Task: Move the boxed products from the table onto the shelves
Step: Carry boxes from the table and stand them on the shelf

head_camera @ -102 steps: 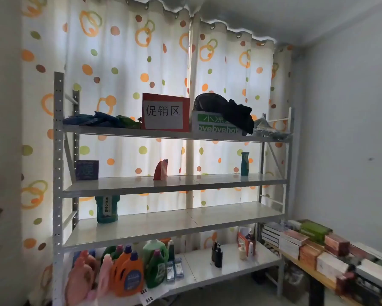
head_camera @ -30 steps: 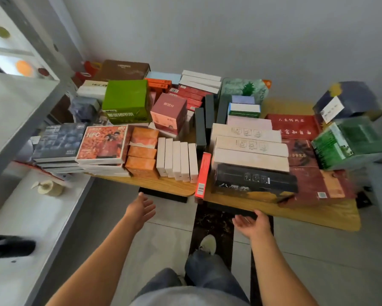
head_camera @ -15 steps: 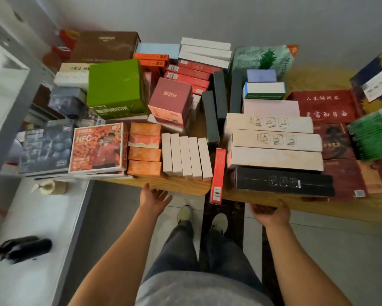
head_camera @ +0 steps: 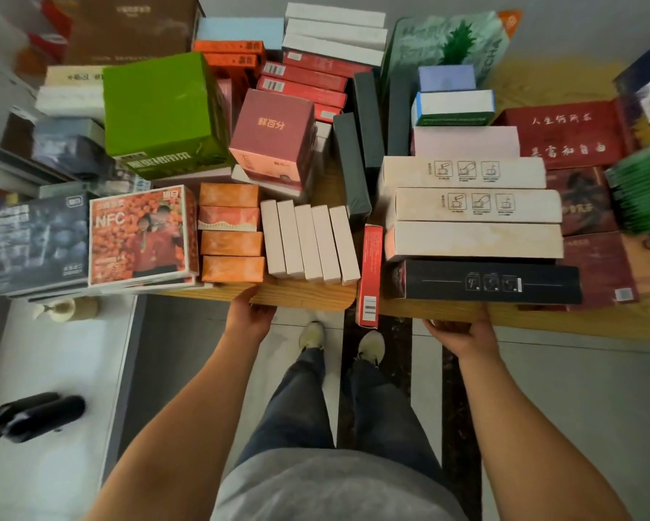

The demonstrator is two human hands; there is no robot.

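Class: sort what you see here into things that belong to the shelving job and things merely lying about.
Belongs to the job:
green box
NFC box
black box
white shelf
table

Just lying about:
tape roll
black bottles
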